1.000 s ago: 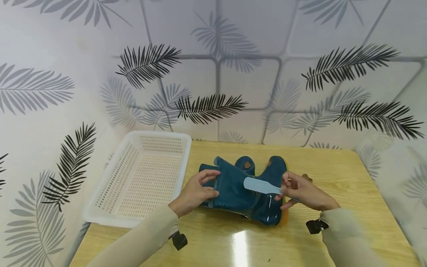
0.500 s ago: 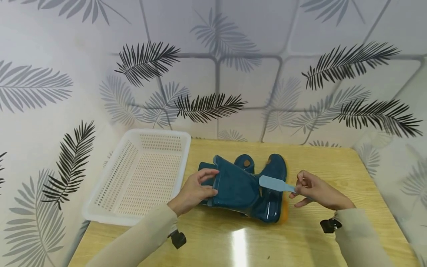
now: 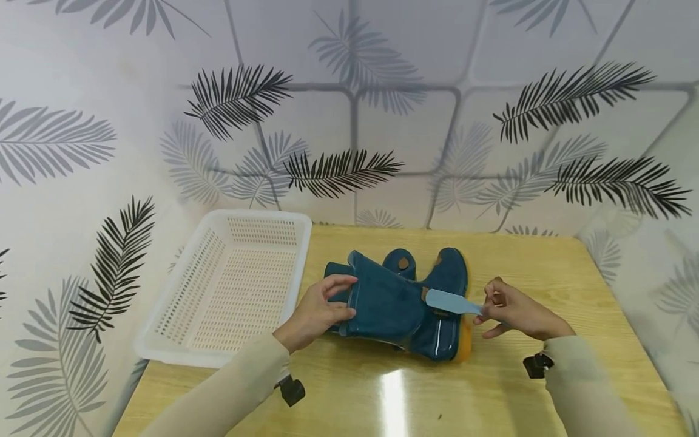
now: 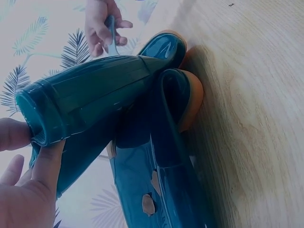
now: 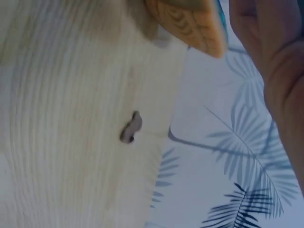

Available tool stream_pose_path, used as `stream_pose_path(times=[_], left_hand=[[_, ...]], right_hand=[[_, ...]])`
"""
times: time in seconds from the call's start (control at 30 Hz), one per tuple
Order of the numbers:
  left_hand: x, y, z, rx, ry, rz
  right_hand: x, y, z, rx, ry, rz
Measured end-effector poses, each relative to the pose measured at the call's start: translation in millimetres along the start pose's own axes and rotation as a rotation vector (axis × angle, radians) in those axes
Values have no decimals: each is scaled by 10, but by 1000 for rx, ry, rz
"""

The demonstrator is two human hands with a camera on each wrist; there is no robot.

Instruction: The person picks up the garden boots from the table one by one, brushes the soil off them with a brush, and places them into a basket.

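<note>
Two dark teal rubber boots with orange soles lie overlapped on the table. My left hand holds the upper boot by the rim of its shaft, thumb and fingers at the opening in the left wrist view. Brown patches stick to the lower boot. In my right hand, thumb and fingers pinch the thin handle of a light blue flat scraper. Its broad blade reaches left over the upper boot's ankle, beside a brown patch.
A white slotted plastic basket stands on the left of the wooden table. A small brown lump lies on the tabletop near the far edge in the right wrist view. A patterned wall rises behind.
My right hand has drawn the scraper to the right, from the boot's shaft to its ankle, then nearly stopped. My left hand keeps its hold on the boot.
</note>
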State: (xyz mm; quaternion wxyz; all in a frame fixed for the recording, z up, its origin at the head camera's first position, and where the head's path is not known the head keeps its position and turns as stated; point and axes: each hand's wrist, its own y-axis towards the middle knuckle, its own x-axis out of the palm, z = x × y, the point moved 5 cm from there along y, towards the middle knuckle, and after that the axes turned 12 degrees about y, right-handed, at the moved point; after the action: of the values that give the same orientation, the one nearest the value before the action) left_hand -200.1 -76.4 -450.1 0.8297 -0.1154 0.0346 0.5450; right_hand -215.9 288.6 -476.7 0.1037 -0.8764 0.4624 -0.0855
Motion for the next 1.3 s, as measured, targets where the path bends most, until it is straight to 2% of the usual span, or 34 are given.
stream_pose_path(times=[0.13, 0.27, 0.43, 0.6, 0.7, 0.83, 1.0, 1.17, 1.3], left_hand=[[-11, 8, 1, 9, -2, 6], [-20, 7, 12, 13, -7, 5], [-13, 1, 32, 12, 2, 4], [16, -4, 38, 14, 1, -6], [25, -13, 19, 10, 5, -3], [30, -20, -11, 6, 12, -1], [22, -28, -15, 6, 18, 2], [11, -36, 13, 7, 24, 6], [11, -25, 31, 14, 13, -3]], right_hand=[[-88, -32, -125, -52, -38, 50], [-33, 94, -188, -97, -6, 44], [86, 244, -64, -5, 30, 28], [40, 148, 52, 81, -29, 70], [-12, 48, 14, 81, -61, 80], [-76, -24, -98, 36, -57, 87], [-40, 85, -149, -30, 0, 52], [19, 185, -57, 25, 3, 27], [-94, 66, -36, 91, -47, 73]])
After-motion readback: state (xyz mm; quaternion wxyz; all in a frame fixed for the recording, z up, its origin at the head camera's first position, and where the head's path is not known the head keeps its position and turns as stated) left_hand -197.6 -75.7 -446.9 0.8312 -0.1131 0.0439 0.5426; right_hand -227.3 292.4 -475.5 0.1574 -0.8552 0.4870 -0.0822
